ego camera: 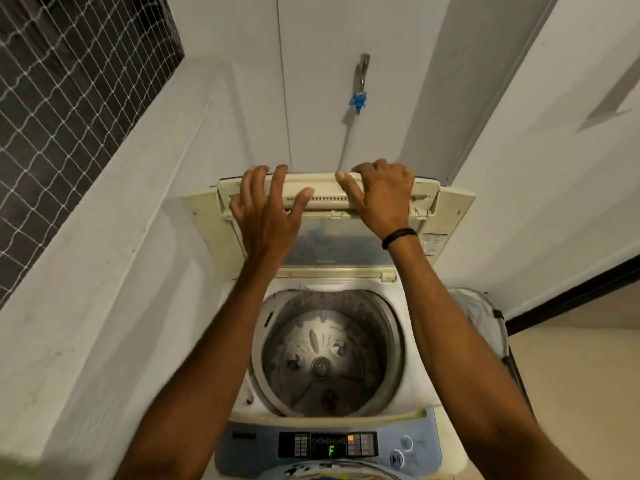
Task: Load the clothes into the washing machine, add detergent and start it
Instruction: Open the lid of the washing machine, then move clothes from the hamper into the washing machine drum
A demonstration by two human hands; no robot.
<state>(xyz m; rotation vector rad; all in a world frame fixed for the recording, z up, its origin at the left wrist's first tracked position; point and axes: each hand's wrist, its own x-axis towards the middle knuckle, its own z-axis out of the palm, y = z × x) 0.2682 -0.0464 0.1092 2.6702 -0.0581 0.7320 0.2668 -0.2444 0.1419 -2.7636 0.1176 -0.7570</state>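
Dim, warm indoor lighting is being recorded through a wide-angle lens.

Straight wall edges are being bowed outward toward the frame borders. Soft shadows are being cast on the left wall (104,271). The forearms are being smeared by motion blur, and the drum (325,355) is being shown grainy. The display (331,451) is glowing green.

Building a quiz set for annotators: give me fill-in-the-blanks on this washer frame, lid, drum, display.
1. Both hands, left hand and right hand, rest on the folded edge of the ____, which is raised.
2. The drum holds ____ clothes.
3. The control panel display shows a green letter ____.
4. A black band sits on the ____ wrist.

Missing words: lid; no; F; right
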